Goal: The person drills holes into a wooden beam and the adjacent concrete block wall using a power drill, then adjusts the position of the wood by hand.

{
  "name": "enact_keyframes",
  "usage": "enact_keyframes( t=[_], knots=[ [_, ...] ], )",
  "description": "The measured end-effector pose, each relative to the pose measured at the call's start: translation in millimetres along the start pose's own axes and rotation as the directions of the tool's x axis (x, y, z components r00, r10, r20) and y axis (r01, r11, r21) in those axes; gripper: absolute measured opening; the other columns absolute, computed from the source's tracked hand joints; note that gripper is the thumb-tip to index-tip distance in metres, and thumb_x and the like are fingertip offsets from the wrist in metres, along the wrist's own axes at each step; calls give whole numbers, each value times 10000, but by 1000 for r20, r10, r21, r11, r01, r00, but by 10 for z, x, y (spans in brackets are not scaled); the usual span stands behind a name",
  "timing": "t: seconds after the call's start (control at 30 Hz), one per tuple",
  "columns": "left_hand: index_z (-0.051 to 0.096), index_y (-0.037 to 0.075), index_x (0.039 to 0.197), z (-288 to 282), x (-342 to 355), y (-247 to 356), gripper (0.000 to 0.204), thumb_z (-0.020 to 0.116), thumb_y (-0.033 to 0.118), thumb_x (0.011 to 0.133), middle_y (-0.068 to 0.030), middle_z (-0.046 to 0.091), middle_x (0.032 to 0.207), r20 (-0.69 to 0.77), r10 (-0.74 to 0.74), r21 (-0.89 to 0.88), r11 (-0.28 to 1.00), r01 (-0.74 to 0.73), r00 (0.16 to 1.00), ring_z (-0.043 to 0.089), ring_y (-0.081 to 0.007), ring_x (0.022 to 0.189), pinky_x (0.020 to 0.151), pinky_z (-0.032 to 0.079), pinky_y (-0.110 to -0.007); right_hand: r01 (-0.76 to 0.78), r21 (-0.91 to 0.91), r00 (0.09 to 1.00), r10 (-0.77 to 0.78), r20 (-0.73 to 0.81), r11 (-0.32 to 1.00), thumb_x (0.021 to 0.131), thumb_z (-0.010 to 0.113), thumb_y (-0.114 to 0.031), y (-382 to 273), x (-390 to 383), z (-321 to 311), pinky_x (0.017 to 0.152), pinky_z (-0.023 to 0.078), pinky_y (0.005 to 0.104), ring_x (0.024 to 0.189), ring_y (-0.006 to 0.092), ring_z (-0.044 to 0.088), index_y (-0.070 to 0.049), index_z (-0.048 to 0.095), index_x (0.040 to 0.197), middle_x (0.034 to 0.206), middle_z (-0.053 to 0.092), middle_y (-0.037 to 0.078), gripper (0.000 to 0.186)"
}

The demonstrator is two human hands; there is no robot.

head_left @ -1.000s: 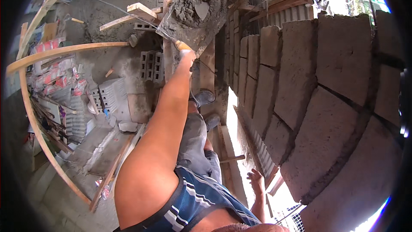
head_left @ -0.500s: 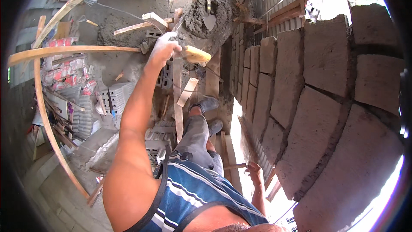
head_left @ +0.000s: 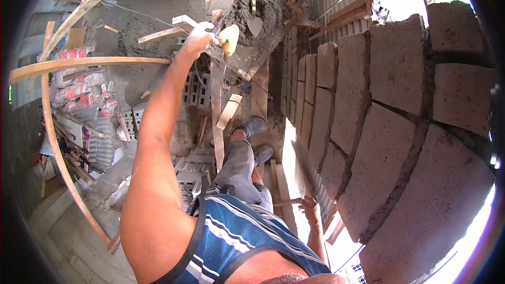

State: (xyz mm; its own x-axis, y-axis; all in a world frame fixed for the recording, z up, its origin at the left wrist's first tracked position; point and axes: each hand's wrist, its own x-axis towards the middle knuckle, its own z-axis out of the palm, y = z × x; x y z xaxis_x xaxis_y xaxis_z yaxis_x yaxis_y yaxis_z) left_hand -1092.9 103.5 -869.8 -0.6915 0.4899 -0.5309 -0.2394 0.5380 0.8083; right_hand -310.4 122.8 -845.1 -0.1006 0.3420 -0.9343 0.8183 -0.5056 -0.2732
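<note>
Grey wet mortar [head_left: 252,18] lies heaped on a flat board [head_left: 247,60] up ahead, beside the wall of rough grey concrete blocks [head_left: 368,126]. A small steel trowel blade [head_left: 255,23] rests in the heap. The left hand [head_left: 199,39] is stretched out to the board's near edge, fingers wrapped tight around a pale wooden handle [head_left: 229,38]. Whether that handle belongs to the blade in the heap I cannot tell. The right hand [head_left: 309,208] hangs low beside the wall, fingers loosely spread, holding nothing. The mortar looks heavy, soft and sloppy, likely to slide off a tilted blade. The handle seems stiff and dry, best gripped around its thick middle.
</note>
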Motion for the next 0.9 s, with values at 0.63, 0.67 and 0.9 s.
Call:
enact_keyframes(
  t=[0.63, 0.67, 0.9],
  knots=[
    [603, -65, 1219, -295, 75, 272, 548, 658, -29, 675, -165, 677, 980, 35, 105, 235, 966, -111, 994, 650, -239, 852, 743, 519, -345, 14, 63, 999, -10, -48, 998, 936, 613, -178, -330, -31, 228, 648, 556, 318, 899, 233, 719, 80, 519, 1350, 1055, 719, 161, 497],
    [613, -64, 1200, -309, 65, 190, 550, 673, -18, 655, -174, 685, 1023, 28, 120, 263, 957, -124, 992, 650, -247, 894, 776, 527, -348, 21, 59, 999, -19, -40, 998, 936, 613, -178, -360, -1, 225, 648, 556, 318, 899, 233, 719, 80, 519, 1350, 1055, 719, 161, 497],
    [635, -23, 1207, -61, 217, 74, 519, 660, -1, 689, -125, 678, 850, 177, 85, 255, 958, -129, 981, 517, -157, 551, 476, 390, -297, 9, -91, 999, -12, -36, 996, 921, 650, -186, -383, 144, 183, 636, 553, 309, 885, 210, 726, 65, 575, 1296, 1047, 726, 147, 457]
  ],
)
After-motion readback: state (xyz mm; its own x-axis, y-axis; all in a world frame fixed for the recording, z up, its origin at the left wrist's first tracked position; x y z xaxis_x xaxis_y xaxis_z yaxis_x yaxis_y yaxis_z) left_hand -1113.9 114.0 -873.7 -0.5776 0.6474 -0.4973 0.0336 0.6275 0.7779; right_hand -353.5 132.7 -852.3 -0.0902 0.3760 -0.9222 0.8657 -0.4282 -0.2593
